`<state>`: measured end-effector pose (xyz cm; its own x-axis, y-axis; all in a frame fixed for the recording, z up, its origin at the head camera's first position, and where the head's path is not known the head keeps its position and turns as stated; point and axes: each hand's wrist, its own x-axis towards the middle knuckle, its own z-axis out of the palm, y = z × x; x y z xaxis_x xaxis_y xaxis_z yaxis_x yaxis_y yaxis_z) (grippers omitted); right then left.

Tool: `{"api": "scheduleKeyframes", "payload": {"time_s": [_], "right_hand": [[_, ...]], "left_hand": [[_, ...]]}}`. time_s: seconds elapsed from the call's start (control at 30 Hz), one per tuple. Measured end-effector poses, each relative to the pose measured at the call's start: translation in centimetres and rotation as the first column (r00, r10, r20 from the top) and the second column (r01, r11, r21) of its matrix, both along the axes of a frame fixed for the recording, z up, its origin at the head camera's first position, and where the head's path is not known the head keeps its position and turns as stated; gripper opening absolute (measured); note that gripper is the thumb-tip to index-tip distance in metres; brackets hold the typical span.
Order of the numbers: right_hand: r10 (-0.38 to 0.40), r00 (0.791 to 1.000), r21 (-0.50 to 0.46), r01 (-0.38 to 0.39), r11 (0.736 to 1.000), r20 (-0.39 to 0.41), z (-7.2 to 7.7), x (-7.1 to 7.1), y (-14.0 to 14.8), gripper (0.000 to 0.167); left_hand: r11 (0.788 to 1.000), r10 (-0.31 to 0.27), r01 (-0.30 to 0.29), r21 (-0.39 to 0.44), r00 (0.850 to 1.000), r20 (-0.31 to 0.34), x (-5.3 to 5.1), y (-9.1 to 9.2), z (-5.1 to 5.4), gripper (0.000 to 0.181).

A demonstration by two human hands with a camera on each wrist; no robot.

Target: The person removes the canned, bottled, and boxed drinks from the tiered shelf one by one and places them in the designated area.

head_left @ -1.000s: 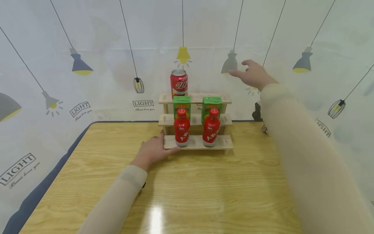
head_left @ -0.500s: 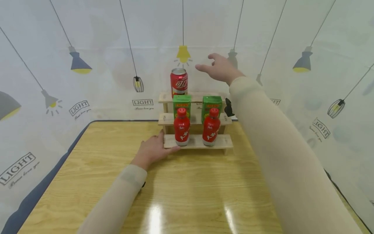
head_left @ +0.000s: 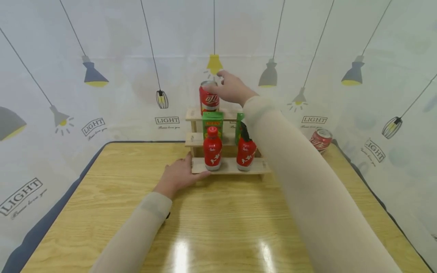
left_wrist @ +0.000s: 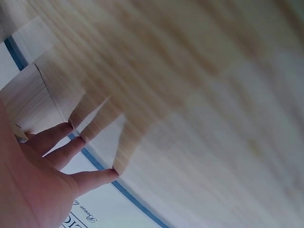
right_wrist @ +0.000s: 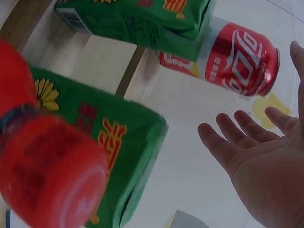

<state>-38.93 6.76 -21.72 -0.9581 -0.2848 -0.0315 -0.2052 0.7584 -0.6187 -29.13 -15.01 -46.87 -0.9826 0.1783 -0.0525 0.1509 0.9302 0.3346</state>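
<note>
My right hand (head_left: 233, 89) is at the red can (head_left: 209, 104) on the top step of a wooden rack (head_left: 228, 165), its thumb overlapping the can. In the right wrist view a gap shows between the spread fingers of the right hand (right_wrist: 270, 166) and the can (right_wrist: 242, 59). Two green boxes stand on the middle step, the left one (head_left: 212, 119) and the right one (head_left: 239, 129), partly hidden. Upright on the bottom step are two red bottles (head_left: 212, 151) (head_left: 246, 153). My left hand (head_left: 177, 174) touches the rack's left end, fingertips on the table.
Another red can (head_left: 321, 140) stands at the back right of the wooden table (head_left: 205, 212), partly behind my right sleeve. A white backdrop (head_left: 119, 38) printed with lamps rises behind the table. A dark wrist strap covers the right bottle's cap.
My right hand has moved left from beyond the rack to the can on the top step. The can at the back right has come into view. My left hand has stayed in place.
</note>
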Motion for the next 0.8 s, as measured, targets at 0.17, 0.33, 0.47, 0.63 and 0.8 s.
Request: {"api": "scheduleKeyframes", "payload": {"time_s": [0.17,0.33,0.47,0.63,0.8], "right_hand": [[0.0,1.0,-0.005,0.0,1.0,0.008,-0.6,-0.2,-1.0,0.091],[-0.01,1.0,-0.008,0.01,1.0,0.001,-0.9,-1.0,-1.8,0.09],[-0.012,1.0,-0.015,0.012,1.0,-0.006,-1.3,-1.3,-2.6,0.092],[-0.03,0.999,-0.019,0.031,0.999,0.015,-1.7,-1.4,-3.4,0.093],[-0.049,0.998,-0.037,0.05,0.998,0.032,-1.8,-1.4,-3.8,0.091]], "left_hand": [[1.0,0.002,-0.002,-0.001,1.0,0.004,0.1,0.0,0.1,0.139],[1.0,0.0,0.0,-0.008,1.0,0.002,-0.1,-0.3,0.5,0.139],[1.0,-0.001,0.001,-0.016,1.0,0.003,-0.2,-0.4,0.5,0.139],[1.0,0.0,0.0,-0.017,1.0,0.006,-0.2,-0.4,0.4,0.14],[1.0,0.006,-0.006,-0.015,1.0,0.015,-0.1,-0.3,0.5,0.139]]}}
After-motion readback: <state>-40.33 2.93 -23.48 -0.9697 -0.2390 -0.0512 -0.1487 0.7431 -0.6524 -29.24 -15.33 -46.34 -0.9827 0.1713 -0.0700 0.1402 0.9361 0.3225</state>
